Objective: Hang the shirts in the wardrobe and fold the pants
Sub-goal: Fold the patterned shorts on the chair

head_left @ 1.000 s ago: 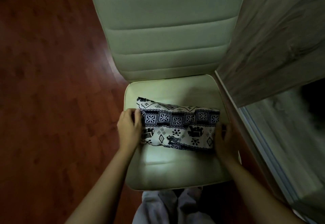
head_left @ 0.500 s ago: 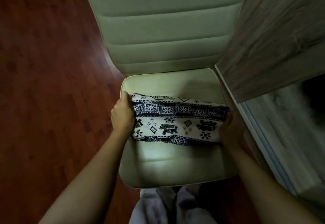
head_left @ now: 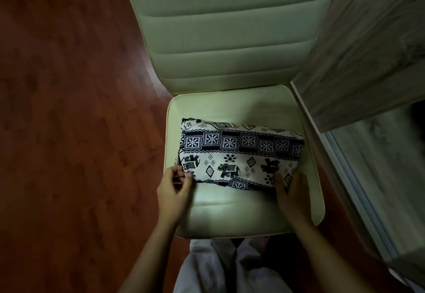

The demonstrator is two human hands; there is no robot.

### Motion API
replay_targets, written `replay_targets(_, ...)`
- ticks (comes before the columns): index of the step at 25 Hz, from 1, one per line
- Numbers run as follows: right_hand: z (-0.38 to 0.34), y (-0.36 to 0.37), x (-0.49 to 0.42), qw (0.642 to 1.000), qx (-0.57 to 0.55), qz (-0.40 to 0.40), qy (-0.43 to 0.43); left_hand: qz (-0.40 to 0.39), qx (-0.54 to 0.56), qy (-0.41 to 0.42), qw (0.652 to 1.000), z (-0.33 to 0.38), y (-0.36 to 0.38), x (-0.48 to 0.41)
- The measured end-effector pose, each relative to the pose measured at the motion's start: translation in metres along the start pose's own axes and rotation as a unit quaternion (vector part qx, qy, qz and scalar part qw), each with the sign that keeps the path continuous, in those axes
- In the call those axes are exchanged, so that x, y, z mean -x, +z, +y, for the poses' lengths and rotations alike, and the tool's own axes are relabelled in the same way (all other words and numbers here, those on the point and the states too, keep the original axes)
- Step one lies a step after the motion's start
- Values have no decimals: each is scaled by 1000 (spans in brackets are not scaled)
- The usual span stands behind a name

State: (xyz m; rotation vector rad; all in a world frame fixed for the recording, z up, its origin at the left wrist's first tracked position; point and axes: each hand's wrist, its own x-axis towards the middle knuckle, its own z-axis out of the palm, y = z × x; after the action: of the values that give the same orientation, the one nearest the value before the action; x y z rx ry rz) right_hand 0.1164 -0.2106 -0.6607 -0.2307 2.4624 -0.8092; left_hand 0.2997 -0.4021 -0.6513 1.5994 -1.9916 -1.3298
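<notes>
Left hand [head_left: 174, 187] pinches the folded pants' [head_left: 239, 154] near corner, right hand [head_left: 292, 196] grips the other, on chair seat [head_left: 253, 207]. Fold looks nearly done; next, probably press flat, let go.

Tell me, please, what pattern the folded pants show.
The pants show dark-and-white elephants and flower squares; head view.

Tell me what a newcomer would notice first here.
The folded pants, white with dark elephant print, lie across the pale chair seat. The left hand and right hand grip their near corners. Red-brown wood floor lies to the left.
</notes>
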Motion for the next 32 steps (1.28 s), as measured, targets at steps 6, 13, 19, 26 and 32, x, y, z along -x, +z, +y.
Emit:
replay_targets(6, 2, 3, -11, 1000, 14, -3, -3, 88, -75, 68, 991, 7, 7, 0)
replay_targets(13, -4, 5, -17, 998, -32, 13, 47, 58, -163, 55, 983, -8, -24, -19)
replay_targets(19, -3, 2, -8, 991, -12, 122, 49, 5, -80, 56, 995, 23, -18, -24)
replay_targets(26, -18, 4, -21, 994, -55, 25, 88, -63, -140, -104, 983, 20, 4, -58)
replay_targets(32, -24, 13, -24, 998, -41, 43, -12, -75, -98, -49, 991, 23, 9, -61)
